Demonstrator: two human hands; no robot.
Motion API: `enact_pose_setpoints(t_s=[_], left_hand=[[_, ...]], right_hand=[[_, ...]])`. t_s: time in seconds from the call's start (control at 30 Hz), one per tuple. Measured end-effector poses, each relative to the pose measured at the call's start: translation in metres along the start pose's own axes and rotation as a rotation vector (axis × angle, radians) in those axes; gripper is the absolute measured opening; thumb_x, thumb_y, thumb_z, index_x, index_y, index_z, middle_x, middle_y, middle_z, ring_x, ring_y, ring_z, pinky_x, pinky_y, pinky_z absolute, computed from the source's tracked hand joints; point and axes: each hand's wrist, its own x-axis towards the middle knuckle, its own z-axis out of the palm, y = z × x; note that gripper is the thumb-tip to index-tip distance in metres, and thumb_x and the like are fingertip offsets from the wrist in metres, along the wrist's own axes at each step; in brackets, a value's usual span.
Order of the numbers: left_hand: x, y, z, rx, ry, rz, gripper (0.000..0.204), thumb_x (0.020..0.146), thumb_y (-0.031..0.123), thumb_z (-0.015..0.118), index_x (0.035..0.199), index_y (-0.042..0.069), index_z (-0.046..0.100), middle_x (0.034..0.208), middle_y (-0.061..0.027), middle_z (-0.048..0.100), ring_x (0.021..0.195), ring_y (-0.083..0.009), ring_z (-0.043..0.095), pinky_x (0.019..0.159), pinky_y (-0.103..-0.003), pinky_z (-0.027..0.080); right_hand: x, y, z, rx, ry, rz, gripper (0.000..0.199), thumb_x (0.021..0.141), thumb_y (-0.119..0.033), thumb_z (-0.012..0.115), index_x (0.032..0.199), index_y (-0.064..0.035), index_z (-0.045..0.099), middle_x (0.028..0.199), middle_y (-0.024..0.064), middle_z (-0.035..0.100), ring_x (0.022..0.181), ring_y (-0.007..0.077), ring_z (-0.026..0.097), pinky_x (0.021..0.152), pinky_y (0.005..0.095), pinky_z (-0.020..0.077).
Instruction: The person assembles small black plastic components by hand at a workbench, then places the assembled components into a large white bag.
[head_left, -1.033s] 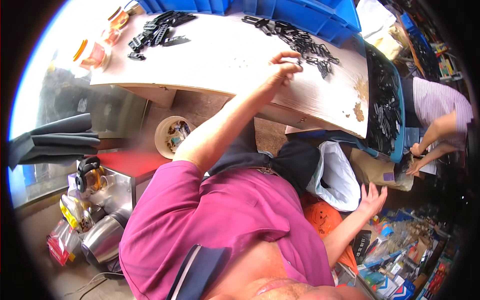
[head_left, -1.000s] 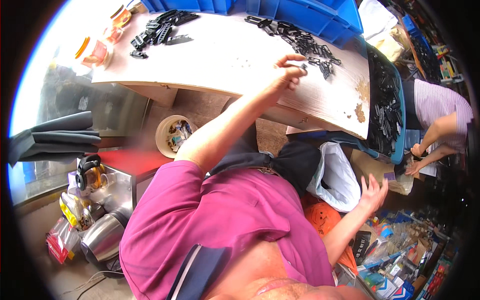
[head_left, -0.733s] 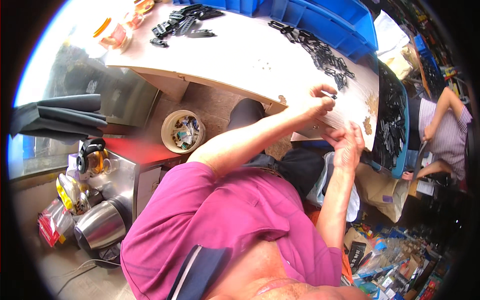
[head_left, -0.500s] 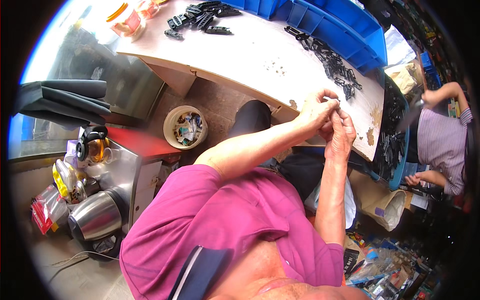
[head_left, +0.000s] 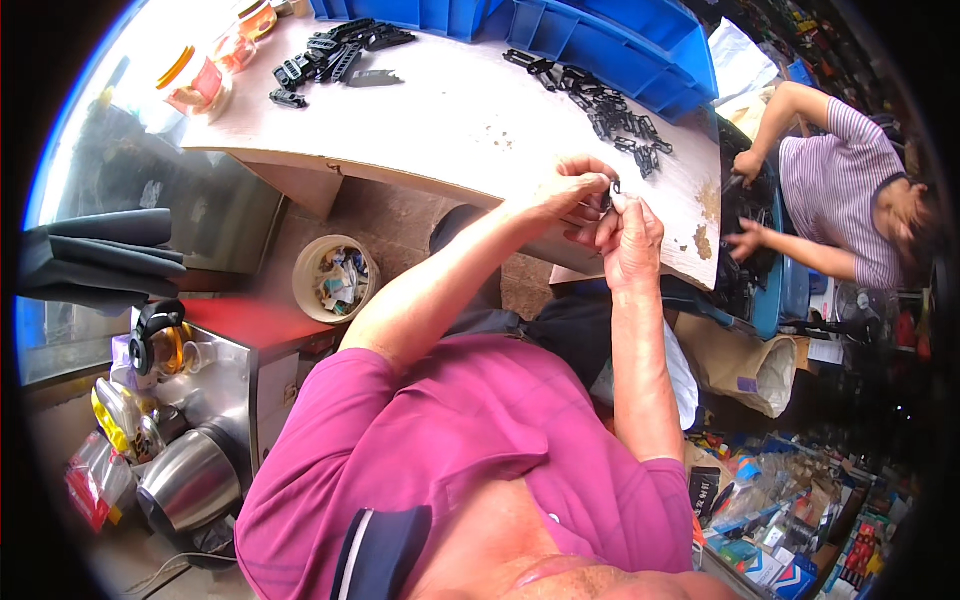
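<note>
My left hand [head_left: 568, 192] and my right hand [head_left: 634, 242] meet above the near right edge of the table [head_left: 440, 125]. A small black plastic part [head_left: 611, 192] shows between their fingertips. Both hands are closed in a pinch on it, and the fingers cover most of its shape. Just beyond them lies a loose pile of black link-shaped plastic pieces [head_left: 610, 115]. Farther left on the tabletop is a heap of longer black plastic pieces [head_left: 335, 50], with one greyish piece [head_left: 375, 78] beside it.
Blue bins [head_left: 610, 50] line the table's far side. A person in a striped shirt [head_left: 835, 160] reaches into a blue tub [head_left: 770, 300] of black parts at the right. Left of my legs stands a waste bucket [head_left: 300, 275]; a kettle [head_left: 190, 480] sits farther left.
The view has shifted, so the table appears farther left. My fingers have opened up enough to show the black part. The other person has leaned over the tub, both hands at it.
</note>
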Motion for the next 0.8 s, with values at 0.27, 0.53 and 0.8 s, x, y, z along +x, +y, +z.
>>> enact_pose_setpoints(t_s=[0.27, 0.53, 0.8], left_hand=[[-0.006, 0.002, -0.013, 0.109, 0.118, 0.165, 0.021, 0.094, 0.028, 0.063, 0.095, 0.007, 0.061, 0.078, -0.0016, 0.062, 0.067, -0.0093, 0.06, 0.06, -0.024, 0.053], [-0.017, 0.013, -0.038, 0.478, 0.336, 0.457, 0.026, 0.091, 0.03, 0.066, 0.101, 0.006, 0.061, 0.078, -0.0047, 0.064, 0.061, -0.0127, 0.059, 0.056, -0.027, 0.052], [-0.023, 0.111, -0.216, 1.878, 1.044, 0.477, 0.023, 0.084, 0.012, 0.059, 0.106, 0.005, 0.061, 0.104, -0.0141, 0.062, 0.101, -0.0331, 0.057, 0.086, -0.045, 0.049]], right_hand=[[0.008, -0.002, 0.013, -0.027, 0.044, 0.06, 0.025, 0.092, -0.023, 0.062, 0.098, 0.0005, 0.059, 0.05, 0.0055, 0.05, 0.043, 0.0227, 0.057, 0.049, 0.0433, 0.0574], [0.011, 0.01, 0.042, -0.01, 0.103, 0.014, 0.015, 0.092, -0.015, 0.061, 0.094, -0.0005, 0.056, 0.048, 0.004, 0.049, 0.042, 0.0207, 0.057, 0.047, 0.0451, 0.0582], [0.023, 0.008, 0.037, 0.025, 0.001, 0.021, 0.014, 0.091, -0.014, 0.058, 0.083, -0.0049, 0.052, 0.048, 0.0047, 0.045, 0.045, 0.0212, 0.055, 0.051, 0.0504, 0.0563]])
